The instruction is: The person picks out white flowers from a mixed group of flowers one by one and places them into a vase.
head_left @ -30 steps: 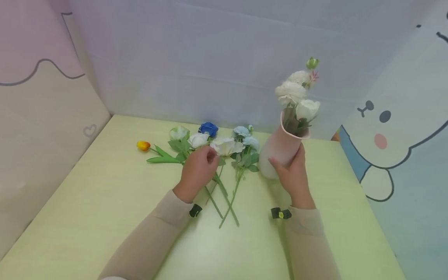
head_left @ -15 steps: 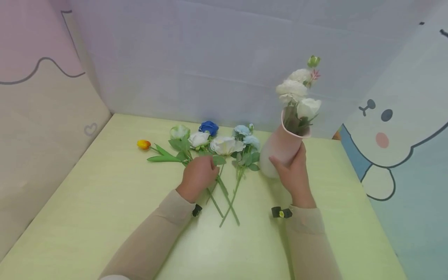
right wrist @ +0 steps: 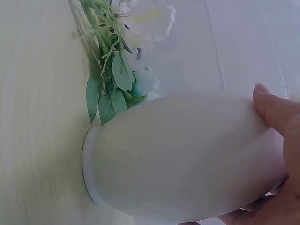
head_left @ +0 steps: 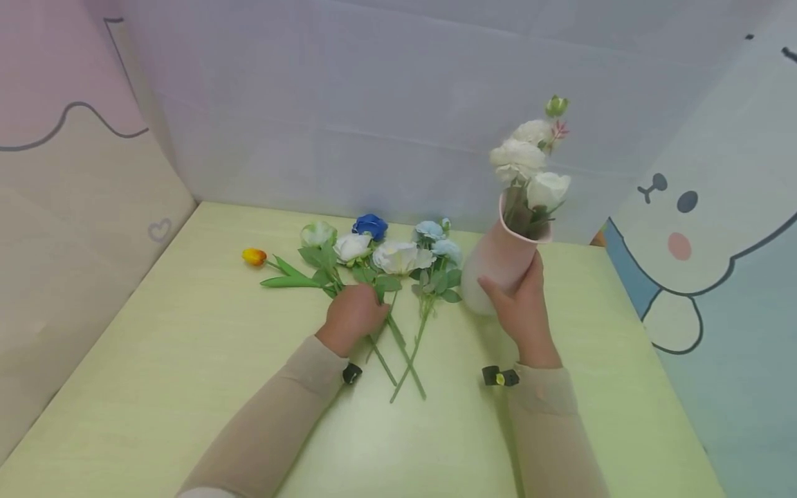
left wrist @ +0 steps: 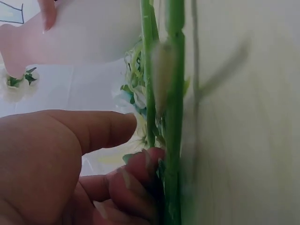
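My right hand (head_left: 526, 318) grips a pink-and-white vase (head_left: 498, 270), thumb in front, and tilts it to the right. White flowers (head_left: 518, 159) and a green bud (head_left: 557, 106) stand in the vase. My left hand (head_left: 355, 315) is low over the crossed stems on the table. In the left wrist view, its thumb (left wrist: 110, 129) is apart from the bent fingers (left wrist: 133, 183), whose tips touch or nearly touch the green stems (left wrist: 174, 117). Near that hand lie a white rose (head_left: 353, 247), a large white flower (head_left: 398, 257) and a blue rose (head_left: 370, 227).
An orange-yellow tulip (head_left: 254, 257) lies at the left, and a pale green flower (head_left: 318, 234) behind it. Light blue flowers (head_left: 445, 250) lie just left of the vase. Hanging cloth (head_left: 398, 124) borders the back and sides of the yellow-green table (head_left: 187, 360).
My left hand has come down from beside the white blooms to the stems, slightly nearer to me. The right hand and vase stay in place.
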Demonstrator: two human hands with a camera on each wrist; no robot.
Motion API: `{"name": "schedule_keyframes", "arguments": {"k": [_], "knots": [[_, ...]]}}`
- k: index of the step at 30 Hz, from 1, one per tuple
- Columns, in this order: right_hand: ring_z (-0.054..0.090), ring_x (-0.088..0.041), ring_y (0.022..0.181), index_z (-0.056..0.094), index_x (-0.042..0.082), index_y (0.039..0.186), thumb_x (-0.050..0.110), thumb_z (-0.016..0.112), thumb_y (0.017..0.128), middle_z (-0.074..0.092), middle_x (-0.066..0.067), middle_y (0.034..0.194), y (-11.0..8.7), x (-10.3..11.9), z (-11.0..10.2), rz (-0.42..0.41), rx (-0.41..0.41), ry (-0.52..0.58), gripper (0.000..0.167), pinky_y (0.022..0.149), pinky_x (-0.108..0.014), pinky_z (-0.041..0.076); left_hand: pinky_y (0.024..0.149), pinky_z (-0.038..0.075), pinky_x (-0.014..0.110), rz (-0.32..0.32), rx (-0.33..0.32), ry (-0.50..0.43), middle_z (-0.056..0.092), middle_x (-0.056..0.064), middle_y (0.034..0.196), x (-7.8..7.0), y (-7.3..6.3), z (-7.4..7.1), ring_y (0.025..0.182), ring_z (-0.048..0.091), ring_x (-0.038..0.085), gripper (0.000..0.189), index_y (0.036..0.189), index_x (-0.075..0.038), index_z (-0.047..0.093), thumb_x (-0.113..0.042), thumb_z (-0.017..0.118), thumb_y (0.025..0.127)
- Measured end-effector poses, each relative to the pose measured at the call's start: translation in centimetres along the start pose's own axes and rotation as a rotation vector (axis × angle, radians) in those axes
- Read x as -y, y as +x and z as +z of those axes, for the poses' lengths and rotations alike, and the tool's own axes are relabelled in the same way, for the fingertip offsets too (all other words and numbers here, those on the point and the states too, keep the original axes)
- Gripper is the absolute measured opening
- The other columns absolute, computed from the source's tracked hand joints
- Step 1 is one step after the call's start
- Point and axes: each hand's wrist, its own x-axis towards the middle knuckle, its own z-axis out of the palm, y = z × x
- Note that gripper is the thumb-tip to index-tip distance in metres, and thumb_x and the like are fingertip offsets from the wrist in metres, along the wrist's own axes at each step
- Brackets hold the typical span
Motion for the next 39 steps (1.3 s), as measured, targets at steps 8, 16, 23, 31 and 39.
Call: {"name": "schedule_keyframes", "arguments": {"k": [8,16,23,31,39], "knots": [[0.037,-0.034,0.142,0.007,0.014,0.165,0.03,0.081,0.091,0.032,-0.02,0.157,0.0,0.2,0.0,0.003,0.006,0.004,0.105,0.118,-0.054,0.028,0.042,0.041,0.032,-0.055,0.048,0.003,0.056,0.005,0.064,-0.1,0.6,0.3,0.053,0.053,0.02,0.045,0.059,-0.012,0.056,-0.034,0.068,0.097],[0.039,-0.032,0.14,0.008,0.015,0.165,0.029,0.081,0.091,0.033,-0.019,0.156,-0.1,0.3,0.1,0.005,-0.005,0.009,0.105,0.117,-0.053,0.029,0.044,0.039,0.032,-0.052,0.015,-0.049,0.048,0.001,0.06,0.4,1.0,0.9,0.051,0.049,0.018,0.044,0.058,-0.015,0.05,-0.034,0.072,0.092],[0.04,-0.032,0.139,0.008,0.014,0.164,0.028,0.081,0.091,0.033,-0.019,0.155,-0.1,0.3,0.1,-0.001,-0.009,0.016,0.104,0.116,-0.053,0.03,0.044,0.039,0.031,-0.064,0.007,-0.089,0.049,0.001,0.058,0.3,1.2,0.9,0.051,0.049,0.018,0.041,0.057,-0.014,0.051,-0.029,0.074,0.087],[0.038,-0.033,0.142,0.006,0.015,0.165,0.029,0.081,0.091,0.032,-0.019,0.157,-0.1,0.3,0.1,0.003,0.002,0.008,0.106,0.118,-0.053,0.028,0.047,0.042,0.032,-0.1,0.022,-0.107,0.053,0.002,0.059,0.2,1.0,1.0,0.052,0.051,0.019,0.041,0.059,-0.014,0.053,-0.033,0.075,0.088],[0.037,-0.032,0.141,0.006,0.017,0.165,0.031,0.08,0.092,0.031,-0.018,0.157,-0.2,0.2,0.2,0.01,-0.001,-0.001,0.105,0.118,-0.054,0.029,0.042,0.034,0.03,-0.1,0.015,-0.131,0.042,-0.002,0.053,0.2,1.0,1.0,0.047,0.043,0.016,0.043,0.054,-0.016,0.046,-0.028,0.071,0.087]]}}
